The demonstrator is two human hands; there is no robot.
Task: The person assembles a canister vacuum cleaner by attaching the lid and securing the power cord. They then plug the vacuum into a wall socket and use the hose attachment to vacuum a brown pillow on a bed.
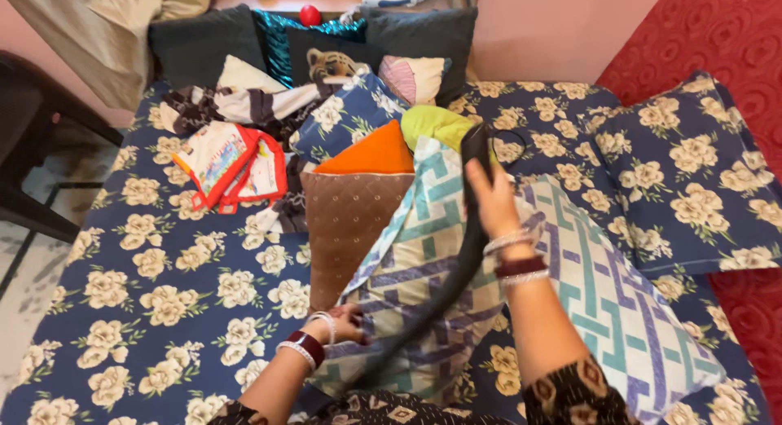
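The right hand [489, 198] clenched a dark hose [456, 270] high over the patterned sheet [423, 262] on the bed [163, 286]; the left hand [342, 323] gripped the hose's lower end. Pillows [350, 221] and clothes [228, 160] lay unsorted, so tidying looked barely begun.

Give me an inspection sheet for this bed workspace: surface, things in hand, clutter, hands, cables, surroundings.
Surface: bed covered by navy sheet with cream flowers, rumpled.
Things in hand: long dark strap-like band stretched between both hands across a teal-and-purple geometric-print cloth.
Clutter: brown quilted cushion, orange cushion, lime-green cushion, red-edged printed cloth, tiger-print cushion, dark cushions at the head.
Hands: left hand grips the band's lower end; right hand holds its upper part, raised; bangles on both wrists.
Cables: nothing seen.
Surroundings: pink wall, red patterned fabric on the right, dark chair on the left.
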